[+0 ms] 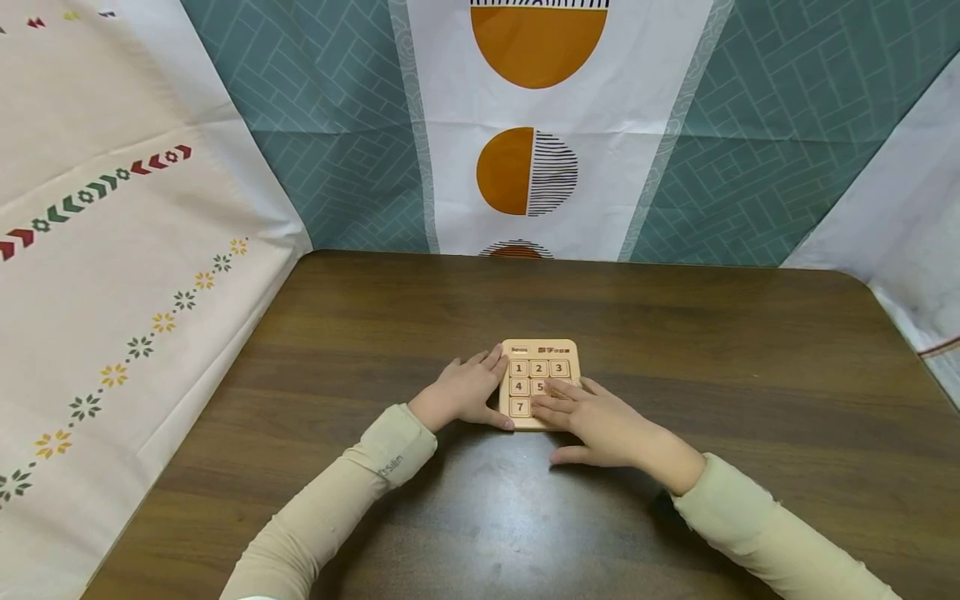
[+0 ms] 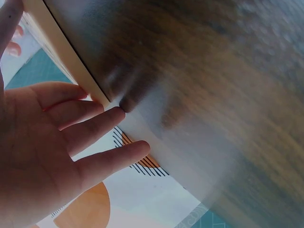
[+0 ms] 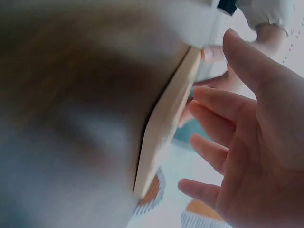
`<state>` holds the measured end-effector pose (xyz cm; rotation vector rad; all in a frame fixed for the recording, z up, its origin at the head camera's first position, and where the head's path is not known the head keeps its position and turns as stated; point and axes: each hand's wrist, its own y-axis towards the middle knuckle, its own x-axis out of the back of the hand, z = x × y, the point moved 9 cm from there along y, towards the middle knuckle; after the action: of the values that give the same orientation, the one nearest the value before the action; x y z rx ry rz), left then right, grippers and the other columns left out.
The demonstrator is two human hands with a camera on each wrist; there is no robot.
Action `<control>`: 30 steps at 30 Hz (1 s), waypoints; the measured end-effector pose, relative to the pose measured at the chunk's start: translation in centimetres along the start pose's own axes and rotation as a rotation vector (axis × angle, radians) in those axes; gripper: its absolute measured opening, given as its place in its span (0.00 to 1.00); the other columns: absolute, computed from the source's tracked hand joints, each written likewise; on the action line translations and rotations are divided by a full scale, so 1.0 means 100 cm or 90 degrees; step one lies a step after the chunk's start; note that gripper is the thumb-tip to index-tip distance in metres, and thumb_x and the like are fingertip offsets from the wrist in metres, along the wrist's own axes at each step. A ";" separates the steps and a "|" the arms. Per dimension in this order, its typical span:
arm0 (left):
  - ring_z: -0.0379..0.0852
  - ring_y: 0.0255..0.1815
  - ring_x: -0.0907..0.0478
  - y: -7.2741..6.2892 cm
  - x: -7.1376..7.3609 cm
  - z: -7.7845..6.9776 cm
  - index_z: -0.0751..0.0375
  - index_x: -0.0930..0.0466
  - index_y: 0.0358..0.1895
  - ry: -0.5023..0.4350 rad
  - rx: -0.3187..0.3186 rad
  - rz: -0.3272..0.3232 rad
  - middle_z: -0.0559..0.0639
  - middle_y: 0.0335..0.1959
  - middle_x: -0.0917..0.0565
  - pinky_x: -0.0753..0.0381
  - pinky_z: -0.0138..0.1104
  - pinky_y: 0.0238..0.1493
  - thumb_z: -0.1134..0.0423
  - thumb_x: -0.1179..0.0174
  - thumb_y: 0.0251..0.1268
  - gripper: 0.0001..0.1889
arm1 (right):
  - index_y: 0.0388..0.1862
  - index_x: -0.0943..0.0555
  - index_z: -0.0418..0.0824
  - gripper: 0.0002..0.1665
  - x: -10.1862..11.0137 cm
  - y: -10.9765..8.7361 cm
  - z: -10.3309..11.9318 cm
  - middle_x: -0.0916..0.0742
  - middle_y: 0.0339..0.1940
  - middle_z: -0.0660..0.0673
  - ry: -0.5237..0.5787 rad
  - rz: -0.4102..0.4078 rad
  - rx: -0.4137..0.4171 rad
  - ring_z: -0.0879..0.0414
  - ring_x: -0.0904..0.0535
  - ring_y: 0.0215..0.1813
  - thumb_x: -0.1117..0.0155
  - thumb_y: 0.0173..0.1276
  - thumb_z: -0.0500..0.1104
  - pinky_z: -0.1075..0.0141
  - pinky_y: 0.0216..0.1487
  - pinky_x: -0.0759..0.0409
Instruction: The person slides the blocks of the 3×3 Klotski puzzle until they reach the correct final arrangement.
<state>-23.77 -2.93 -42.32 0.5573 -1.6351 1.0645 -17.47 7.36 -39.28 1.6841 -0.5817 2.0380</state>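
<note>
A small square wooden number slide puzzle [image 1: 544, 351] lies flat on the table, its numbered tiles set in rows. Tiles 1, 2, 3, 4, 5 and 7 show; the lower right part is hidden beneath my right hand [image 1: 603, 425]. That hand's fingers reach nearly straight over the tiles, with the thumb spread off the near edge. On the puzzle's left side, my left hand [image 1: 467, 390] steadies it, fingers extended at the upper left edge and thumb at the near left corner. In the left wrist view, straight fingertips [image 2: 114, 114] touch beside the pale puzzle edge [image 2: 71, 57].
The brown wooden table [image 1: 405, 308] extends around the puzzle on all sides. A patterned cloth [image 1: 337, 167] hangs behind its far edge, and a white embroidered cloth [image 1: 112, 317] runs along the left side. Light reflects off the tabletop near me.
</note>
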 end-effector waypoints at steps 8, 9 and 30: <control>0.53 0.70 0.49 0.000 0.000 0.003 0.62 0.53 0.71 -0.008 0.005 0.007 0.55 0.72 0.55 0.42 0.54 0.60 0.29 0.43 0.43 0.57 | 0.62 0.29 0.40 0.37 0.006 -0.027 -0.017 0.27 0.63 0.44 0.014 -0.004 -0.053 0.43 0.43 0.69 0.41 0.60 0.61 0.39 0.60 0.46; 0.53 0.70 0.49 0.000 0.000 0.003 0.62 0.53 0.71 -0.009 0.004 0.007 0.55 0.72 0.55 0.42 0.54 0.60 0.29 0.43 0.44 0.57 | 0.62 0.29 0.40 0.37 0.005 -0.028 -0.018 0.27 0.64 0.44 0.015 -0.002 -0.054 0.43 0.43 0.69 0.42 0.60 0.61 0.39 0.60 0.46; 0.52 0.70 0.50 0.001 0.000 0.003 0.61 0.54 0.72 -0.012 0.003 0.013 0.54 0.73 0.56 0.41 0.53 0.60 0.29 0.43 0.44 0.56 | 0.64 0.31 0.39 0.39 -0.001 -0.010 -0.005 0.28 0.64 0.44 0.022 0.010 -0.042 0.44 0.43 0.69 0.42 0.60 0.61 0.39 0.59 0.43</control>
<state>-23.98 -3.10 -42.32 0.5564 -1.6576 1.0818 -17.28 8.42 -39.44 1.6089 -0.6454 2.0330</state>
